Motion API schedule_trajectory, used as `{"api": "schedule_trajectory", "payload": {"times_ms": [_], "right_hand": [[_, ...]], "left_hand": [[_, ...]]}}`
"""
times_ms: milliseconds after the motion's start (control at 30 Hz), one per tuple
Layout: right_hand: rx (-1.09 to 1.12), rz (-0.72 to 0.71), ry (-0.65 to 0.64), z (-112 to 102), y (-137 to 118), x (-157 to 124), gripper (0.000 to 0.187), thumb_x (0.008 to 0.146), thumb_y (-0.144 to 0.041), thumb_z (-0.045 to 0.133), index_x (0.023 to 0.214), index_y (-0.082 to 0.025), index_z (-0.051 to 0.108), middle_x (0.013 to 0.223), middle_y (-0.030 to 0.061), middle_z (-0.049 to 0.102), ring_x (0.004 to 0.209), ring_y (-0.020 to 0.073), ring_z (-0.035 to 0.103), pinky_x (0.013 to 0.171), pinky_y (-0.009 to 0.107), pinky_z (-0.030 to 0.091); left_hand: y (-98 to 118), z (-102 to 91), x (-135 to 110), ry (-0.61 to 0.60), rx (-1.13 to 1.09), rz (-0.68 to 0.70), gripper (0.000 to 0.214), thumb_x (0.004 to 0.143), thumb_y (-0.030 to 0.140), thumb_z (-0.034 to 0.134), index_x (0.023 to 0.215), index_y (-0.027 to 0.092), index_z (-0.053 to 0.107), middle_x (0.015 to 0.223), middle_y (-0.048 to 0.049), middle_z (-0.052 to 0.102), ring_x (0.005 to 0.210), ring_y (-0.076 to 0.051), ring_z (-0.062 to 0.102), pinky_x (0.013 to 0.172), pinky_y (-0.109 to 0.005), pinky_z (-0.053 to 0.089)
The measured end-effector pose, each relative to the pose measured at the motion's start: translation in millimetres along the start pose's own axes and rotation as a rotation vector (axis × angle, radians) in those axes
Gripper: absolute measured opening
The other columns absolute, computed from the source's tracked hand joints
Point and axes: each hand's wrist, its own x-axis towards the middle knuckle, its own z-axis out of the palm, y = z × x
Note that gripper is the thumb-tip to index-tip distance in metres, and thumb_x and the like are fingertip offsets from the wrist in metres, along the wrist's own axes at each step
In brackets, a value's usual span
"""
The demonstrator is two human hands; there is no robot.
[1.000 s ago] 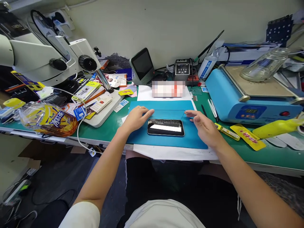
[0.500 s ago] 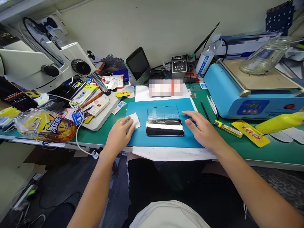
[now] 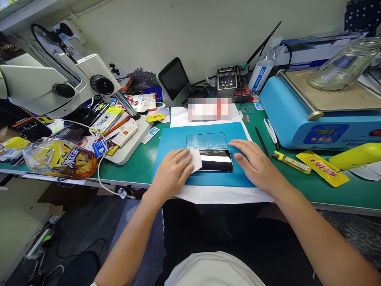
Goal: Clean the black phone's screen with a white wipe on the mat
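My left hand (image 3: 174,171), with a ring on one finger, holds a folded white wipe (image 3: 196,159) over the left end of a smartphone (image 3: 218,161). The phone lies flat, its dark screen reflecting a bright band, and its left part is hidden by the wipe and fingers. Just behind it lies a clear screen protector (image 3: 208,140) with a black border. Both rest on a blue mat (image 3: 169,137). At the phone's right side my right hand (image 3: 254,163) hovers or rests on the mat, fingers apart and holding nothing.
To the right are tweezers (image 3: 270,131), a black pen-like tool (image 3: 262,141), a yellow tube (image 3: 291,162) and a blue heating plate (image 3: 297,123) bearing a glass jar (image 3: 345,65). A microscope (image 3: 89,75), cluttered papers and a tea bottle (image 3: 62,157) occupy the left.
My left hand has moved right with the wipe, from the mat onto the phone's left end. My right hand stays beside the phone. The view has shifted slightly.
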Motion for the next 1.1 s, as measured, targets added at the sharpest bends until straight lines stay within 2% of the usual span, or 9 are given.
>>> {"api": "schedule_trajectory", "payload": {"times_ms": [100, 200, 400, 567, 700, 800, 867, 933, 1100], "right_hand": [[-0.005, -0.008, -0.001, 0.3, -0.3, -0.5, 0.067, 0.102, -0.069, 0.033, 0.139, -0.021, 0.063, 0.147, 0.0154, 0.062, 0.142, 0.0354, 0.052, 0.118, 0.057, 0.043], [0.001, -0.02, 0.001, 0.6, -0.9, -0.3, 0.068, 0.102, -0.069, 0.033, 0.138, -0.021, 0.063, 0.147, 0.016, 0.062, 0.141, 0.0359, 0.052, 0.118, 0.058, 0.043], [0.011, -0.052, 0.01, 1.3, 0.2, -1.0, 0.067, 0.102, -0.069, 0.032, 0.137, -0.021, 0.064, 0.145, 0.017, 0.063, 0.14, 0.0359, 0.053, 0.118, 0.059, 0.042], [0.009, -0.068, 0.039, -0.7, 2.1, -1.4, 0.072, 0.101, -0.071, 0.028, 0.134, -0.019, 0.066, 0.143, 0.0184, 0.064, 0.139, 0.0354, 0.054, 0.119, 0.055, 0.042], [0.016, -0.076, 0.038, -0.8, 2.6, -1.4, 0.075, 0.101, -0.071, 0.028, 0.135, -0.017, 0.066, 0.142, 0.0191, 0.064, 0.138, 0.0351, 0.055, 0.119, 0.054, 0.042], [0.021, -0.067, 0.025, 1.5, 2.8, -1.8, 0.075, 0.101, -0.071, 0.029, 0.138, -0.016, 0.064, 0.145, 0.0192, 0.063, 0.139, 0.0352, 0.054, 0.118, 0.055, 0.042], [0.023, -0.061, 0.022, 2.8, 2.9, -2.0, 0.075, 0.101, -0.071, 0.029, 0.14, -0.017, 0.063, 0.146, 0.0188, 0.062, 0.14, 0.0353, 0.053, 0.118, 0.056, 0.043], [0.023, -0.062, 0.021, 3.0, 2.9, -2.2, 0.075, 0.101, -0.071, 0.029, 0.141, -0.017, 0.062, 0.147, 0.0188, 0.061, 0.14, 0.0353, 0.052, 0.118, 0.056, 0.042], [0.033, -0.07, 0.021, 0.0, 2.1, -3.6, 0.078, 0.1, -0.073, 0.027, 0.138, -0.016, 0.063, 0.146, 0.0198, 0.061, 0.141, 0.0352, 0.052, 0.12, 0.056, 0.04]], "left_hand": [[18.1, 9.2, -2.8, -0.099, 0.031, 0.037, 0.052, 0.112, 0.044, 0.037, 0.155, 0.016, 0.048, 0.164, -0.0131, 0.046, 0.155, -0.029, 0.038, 0.128, -0.051, 0.032], [28.3, 15.6, -0.9, -0.173, 0.083, 0.03, 0.068, 0.111, 0.054, 0.032, 0.162, 0.009, 0.034, 0.17, -0.0171, 0.032, 0.16, -0.03, 0.028, 0.128, -0.05, 0.032], [57.0, 33.2, 23.2, -0.184, 0.116, -0.005, 0.09, 0.105, 0.071, 0.03, 0.161, 0.0, 0.033, 0.17, -0.0214, 0.027, 0.16, -0.034, 0.023, 0.129, -0.05, 0.029], [93.2, 46.3, 29.1, -0.183, 0.058, 0.163, 0.096, 0.102, 0.075, 0.032, 0.16, -0.001, 0.033, 0.17, -0.0194, 0.029, 0.16, -0.032, 0.025, 0.131, -0.045, 0.026], [78.3, 36.6, 12.5, -0.209, 0.032, 0.203, 0.086, 0.105, 0.071, 0.03, 0.161, 0.006, 0.035, 0.171, -0.0133, 0.028, 0.161, -0.028, 0.024, 0.13, -0.044, 0.028], [52.1, 27.7, 7.3, -0.193, 0.082, 0.051, 0.079, 0.108, 0.064, 0.029, 0.162, 0.005, 0.034, 0.171, -0.0158, 0.029, 0.16, -0.029, 0.027, 0.129, -0.047, 0.031], [45.5, 27.6, 12.1, -0.175, 0.113, -0.031, 0.078, 0.109, 0.061, 0.03, 0.161, 0.003, 0.034, 0.17, -0.0185, 0.029, 0.159, -0.031, 0.027, 0.128, -0.05, 0.032], [54.2, 33.0, 20.5, -0.167, 0.116, -0.041, 0.083, 0.107, 0.065, 0.033, 0.161, 0.001, 0.034, 0.17, -0.0205, 0.028, 0.159, -0.034, 0.027, 0.128, -0.051, 0.031], [103.1, 49.1, 29.2, -0.167, 0.045, 0.099, 0.093, 0.103, 0.073, 0.036, 0.16, 0.0, 0.035, 0.17, -0.0194, 0.029, 0.16, -0.033, 0.026, 0.129, -0.048, 0.03]]}}
